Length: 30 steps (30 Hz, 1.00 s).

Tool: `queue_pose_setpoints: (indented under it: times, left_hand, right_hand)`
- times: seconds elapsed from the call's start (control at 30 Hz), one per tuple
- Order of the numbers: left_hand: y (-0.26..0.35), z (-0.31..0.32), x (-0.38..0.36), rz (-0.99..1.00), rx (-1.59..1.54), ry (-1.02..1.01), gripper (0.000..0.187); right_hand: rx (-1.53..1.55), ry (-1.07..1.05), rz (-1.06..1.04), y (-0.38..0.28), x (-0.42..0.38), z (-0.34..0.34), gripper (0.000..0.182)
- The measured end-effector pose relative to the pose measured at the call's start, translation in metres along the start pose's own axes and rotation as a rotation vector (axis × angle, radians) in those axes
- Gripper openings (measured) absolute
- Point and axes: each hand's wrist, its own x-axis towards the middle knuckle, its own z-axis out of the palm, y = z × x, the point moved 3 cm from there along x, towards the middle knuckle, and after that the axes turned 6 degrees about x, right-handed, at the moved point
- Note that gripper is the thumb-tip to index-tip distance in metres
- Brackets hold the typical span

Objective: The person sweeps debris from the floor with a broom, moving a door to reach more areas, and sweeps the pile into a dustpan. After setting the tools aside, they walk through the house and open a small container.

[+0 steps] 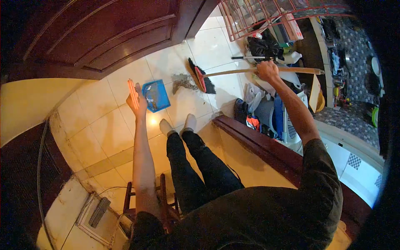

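My right hand is closed round the wooden handle of a broom. The broom's red head with black bristles rests on the tiled floor beside a patch of grey dirt. To the left of the dirt lies a blue dustpan with some grey debris in it. My left hand is beside the dustpan's left edge, its fingers wrapped round an orange handle. Whether that handle joins the dustpan cannot be made out.
A dark red wooden door spans the upper left. A red wire rack, bags and containers stand at the upper right. A dark wooden threshold runs along the right. Behind my left arm is a wooden stool.
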Motion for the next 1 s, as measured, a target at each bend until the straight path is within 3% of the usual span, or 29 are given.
queue_pose_setpoints:
  times: [0.2, 0.5, 0.57, 0.67, 0.77, 0.87, 0.93, 1.0]
  left_hand:
    - [-0.01, 0.004, -0.005, -0.078, 0.014, -0.061, 0.04]
    - [-0.012, 0.004, -0.015, 0.01, 0.06, -0.116, 0.044]
    - [0.005, 0.0, -0.019, 0.151, 0.022, -0.102, 0.045]
    - [-0.003, 0.0, -0.018, 0.157, 0.058, -0.094, 0.044]
    - [-0.019, -0.004, -0.013, 0.027, 0.068, -0.122, 0.04]
    - [-0.032, -0.021, -0.011, 0.108, 0.05, -0.076, 0.041]
    - [-0.035, -0.031, -0.016, 0.032, -0.119, -0.007, 0.035]
    - [-0.004, -0.056, -0.025, 0.212, 0.078, 0.011, 0.037]
  right_hand:
    - [-0.025, 0.073, -0.093, -0.03, -0.002, -0.016, 0.033]
    - [0.041, 0.034, -0.145, -0.114, 0.004, -0.043, 0.036]
    - [0.074, 0.009, -0.17, -0.132, -0.001, -0.054, 0.036]
    - [0.085, 0.02, -0.204, -0.151, -0.012, -0.067, 0.034]
    - [0.052, 0.011, -0.251, -0.157, -0.022, -0.08, 0.031]
    - [0.044, 0.064, -0.235, -0.145, -0.023, -0.075, 0.032]
    - [0.06, 0.136, -0.246, -0.128, -0.034, -0.079, 0.033]
    - [0.031, 0.086, -0.213, -0.113, -0.047, -0.094, 0.037]
